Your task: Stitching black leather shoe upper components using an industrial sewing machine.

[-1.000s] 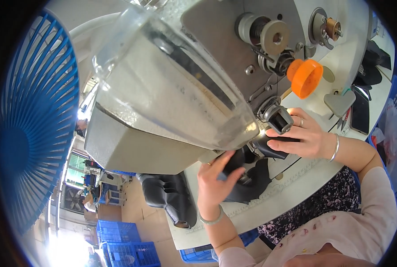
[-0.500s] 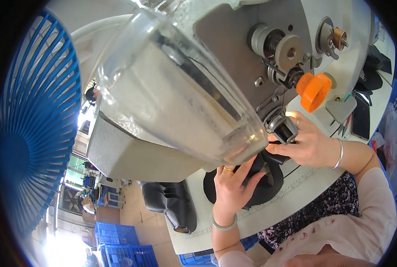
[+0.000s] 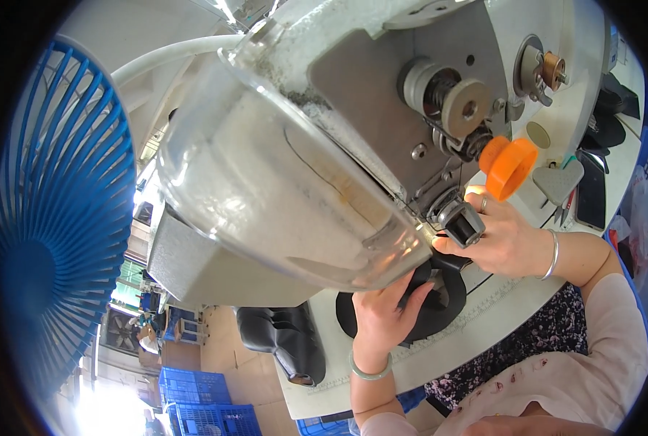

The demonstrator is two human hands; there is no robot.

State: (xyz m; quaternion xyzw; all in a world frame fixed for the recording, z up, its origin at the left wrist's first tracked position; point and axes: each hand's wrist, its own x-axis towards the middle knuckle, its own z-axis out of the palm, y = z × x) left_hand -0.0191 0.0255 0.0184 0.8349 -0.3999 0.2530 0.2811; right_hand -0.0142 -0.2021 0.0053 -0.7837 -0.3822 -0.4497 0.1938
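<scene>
Under the head of a sewing machine (image 3: 425, 123) lies a curved, black leather-like piece (image 3: 447, 305) on the pale work table (image 3: 382, 367). My left hand (image 3: 383, 320) grips this piece from the near left, thumb over a raised fold; its other fingertips pass out of sight behind the clear plastic guard (image 3: 287, 182). Close by the machine's metal fitting (image 3: 460, 221), my right hand (image 3: 509, 236) is closed on the far right edge of the same piece. The fitting partly covers its fingers. Needle and stitching point are hidden.
A blue fan (image 3: 62, 218) stands left. Another black leather-like piece (image 3: 284, 341) hangs over the table's left edge. An orange knob (image 3: 509, 167) juts from the machine. Right lie a phone (image 3: 591, 189) and more black pieces (image 3: 607, 120). Blue crates (image 3: 207, 407) stand on the floor.
My view has shifted slightly, so the machine and fan sit differently in the picture. Both hands stay on the black piece, its near part turned slightly; my left fingers are further behind the guard.
</scene>
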